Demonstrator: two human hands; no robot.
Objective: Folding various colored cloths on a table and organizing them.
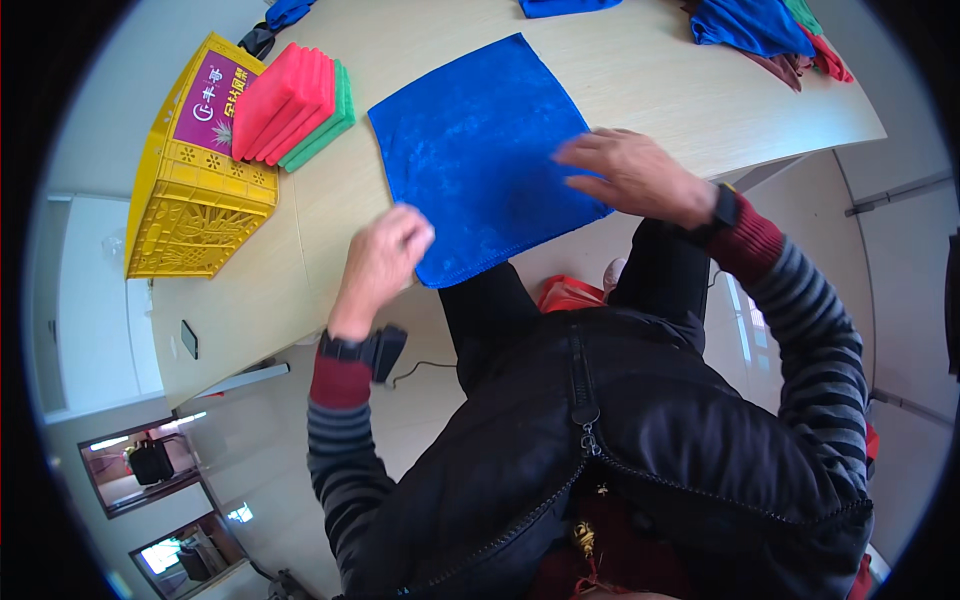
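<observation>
A square blue cloth (475, 150) lies spread flat on the table, its front edge hanging slightly over the near side. My left hand (385, 250) is at the cloth's near left edge, fingers curled in and nothing visible in them. Over the right edge of the cloth is my right hand (640, 175), fingers stretched out and apart, a little blurred. Whether its fingertips touch the fabric I cannot tell.
To the left stands a yellow plastic crate (200, 205) with a purple panel. Beside it is a stack of folded red and green cloths (295, 110). More cloths (750, 30) are heaped at the far right. A phone-like dark flat object (190, 340) lies near the table's left end.
</observation>
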